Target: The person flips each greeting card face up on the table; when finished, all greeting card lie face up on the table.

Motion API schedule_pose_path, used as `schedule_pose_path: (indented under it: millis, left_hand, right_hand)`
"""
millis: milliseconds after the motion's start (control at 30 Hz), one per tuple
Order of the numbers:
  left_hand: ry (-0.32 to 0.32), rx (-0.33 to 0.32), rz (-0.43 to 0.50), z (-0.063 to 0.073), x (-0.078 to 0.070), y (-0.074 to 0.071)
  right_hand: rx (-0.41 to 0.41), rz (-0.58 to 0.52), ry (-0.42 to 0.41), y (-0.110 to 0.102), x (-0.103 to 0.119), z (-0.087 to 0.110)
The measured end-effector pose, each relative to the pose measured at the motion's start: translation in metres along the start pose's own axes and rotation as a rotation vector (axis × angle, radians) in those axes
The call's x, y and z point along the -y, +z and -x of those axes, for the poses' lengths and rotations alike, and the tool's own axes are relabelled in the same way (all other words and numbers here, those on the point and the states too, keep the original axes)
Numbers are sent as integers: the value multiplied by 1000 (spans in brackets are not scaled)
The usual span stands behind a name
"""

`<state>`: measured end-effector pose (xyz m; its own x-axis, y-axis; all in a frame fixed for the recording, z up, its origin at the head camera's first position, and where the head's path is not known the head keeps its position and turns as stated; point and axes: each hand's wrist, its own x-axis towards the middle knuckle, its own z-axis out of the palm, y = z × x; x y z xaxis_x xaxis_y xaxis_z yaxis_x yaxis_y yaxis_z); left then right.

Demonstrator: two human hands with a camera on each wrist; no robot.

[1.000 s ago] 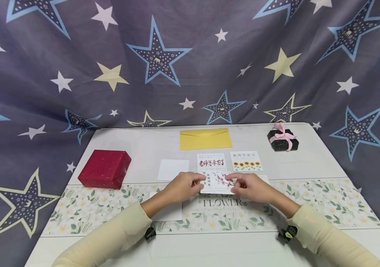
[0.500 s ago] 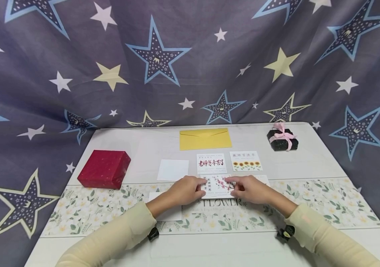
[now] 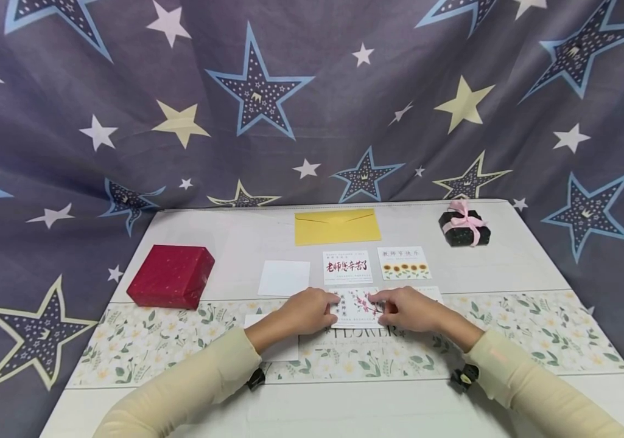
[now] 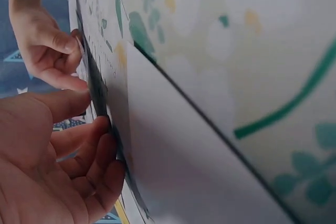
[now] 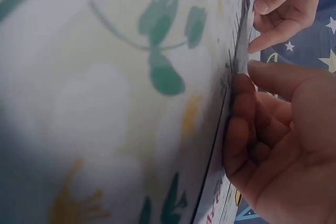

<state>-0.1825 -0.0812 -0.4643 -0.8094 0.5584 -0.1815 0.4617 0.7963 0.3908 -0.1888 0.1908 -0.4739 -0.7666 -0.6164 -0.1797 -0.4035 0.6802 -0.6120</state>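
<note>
A white card with a red blossom branch lies low over the table's middle, just above the printed word FLOWER. My left hand pinches its left edge between thumb and index finger. At the opposite edge, my right hand grips the card the same way. Both thumbs are at the near side, with the other fingers curled in. The left wrist view shows the left hand along the card's thin edge. In the right wrist view the right hand faces the left hand across it.
Just behind lie a card with red lettering and a sunflower card. Blank white cards lie at left and under the left forearm. Farther out are a yellow envelope, red box and ribboned black box.
The blossom card has come down and slightly toward me, away from the red-lettered card it overlapped. Both hands moved with it, keeping its two edges; in the last half second they barely shift.
</note>
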Motion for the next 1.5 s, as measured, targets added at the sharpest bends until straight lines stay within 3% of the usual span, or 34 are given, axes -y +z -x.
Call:
schedule_pose_path:
  millis: [333, 533, 733, 1000, 1100, 1300, 1500]
  left_hand:
    - [-1, -23, -104, 2, -6, -1]
    - [2, -30, -99, 3, -5, -3]
    - [-3, -63, -66, 7, -1, -16]
    - [-68, -95, 2, 12, 17, -34]
    - [-99, -103, 13, 15, 24, -40]
    - [-143, -132, 11, 23, 41, -53]
    - [-185, -128, 53, 32, 70, -61]
  right_hand:
    - [-10, -47, 17, -2, 0, -1]
    - [2, -48, 0, -5, 1, -1]
    - [-29, -41, -35, -17, 4, -2]
    - [-96, -16, -89, -35, 15, -16]
    - [-115, -30, -59, -36, 22, -26]
    - [-130, -92, -44, -28, 26, -50]
    - [-120, -181, -29, -16, 30, -75]
